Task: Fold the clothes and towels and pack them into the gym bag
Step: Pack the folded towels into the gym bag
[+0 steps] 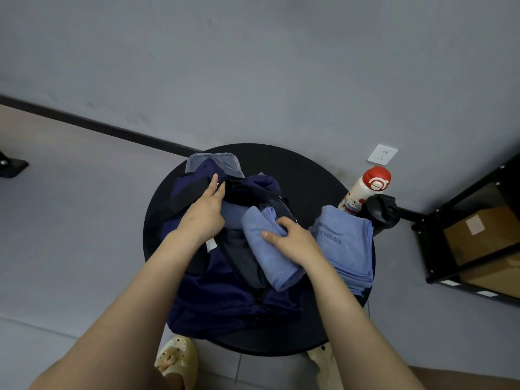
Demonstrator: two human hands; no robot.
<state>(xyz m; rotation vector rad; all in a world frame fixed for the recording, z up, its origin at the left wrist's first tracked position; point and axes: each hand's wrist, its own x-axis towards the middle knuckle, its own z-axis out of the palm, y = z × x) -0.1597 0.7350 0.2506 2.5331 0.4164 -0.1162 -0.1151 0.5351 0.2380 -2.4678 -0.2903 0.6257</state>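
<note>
A dark navy gym bag [225,299] lies unzipped on a round black table [306,175]. My left hand [206,212] grips the bag's far edge and black strap, holding the mouth apart. My right hand [295,239] presses on a folded light-blue towel [267,249] that lies across the bag's opening, partly inside. Dark folded clothing [242,254] shows inside the bag under the towel. A second folded blue towel [346,243] with printed lettering lies on the table to the right of the bag. A grey-blue cloth [222,161] lies behind the bag.
A white bottle with a red cap [365,190] and a black bottle [382,209] stand at the table's right edge. A black shelf with cardboard boxes [478,235] stands at the right. A wall socket [382,154] is behind. My feet in slippers [177,358] are under the table.
</note>
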